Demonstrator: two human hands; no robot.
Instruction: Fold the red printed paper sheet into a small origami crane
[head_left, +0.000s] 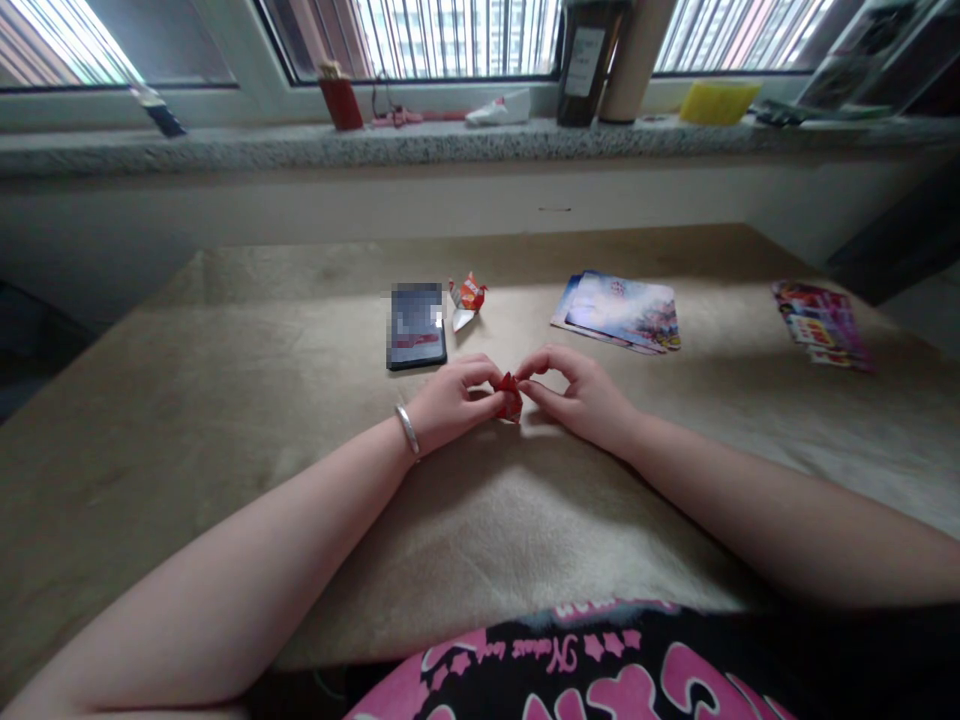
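Observation:
Between my two hands, over the middle of the table, is a small folded piece of red paper (510, 400). My left hand (459, 402), with a silver bangle (407, 428) at the wrist, pinches its left side. From the right, the thumb and fingertips of my right hand (576, 395) close on its other edge. The fingertips hide part of its shape. Just beyond my left hand lies a dark tablet or phone (417, 325), its screen blurred out. Beside that sits a folded orange, red and white paper figure (469, 298).
A stack of large glossy picture cards (622, 310) lies at the back right. Farther right are fanned red and purple cards (821, 325). The stone windowsill (450, 143) behind the table holds a red container (341, 98), a dark bottle (589, 65) and a yellow sponge-like block (720, 102).

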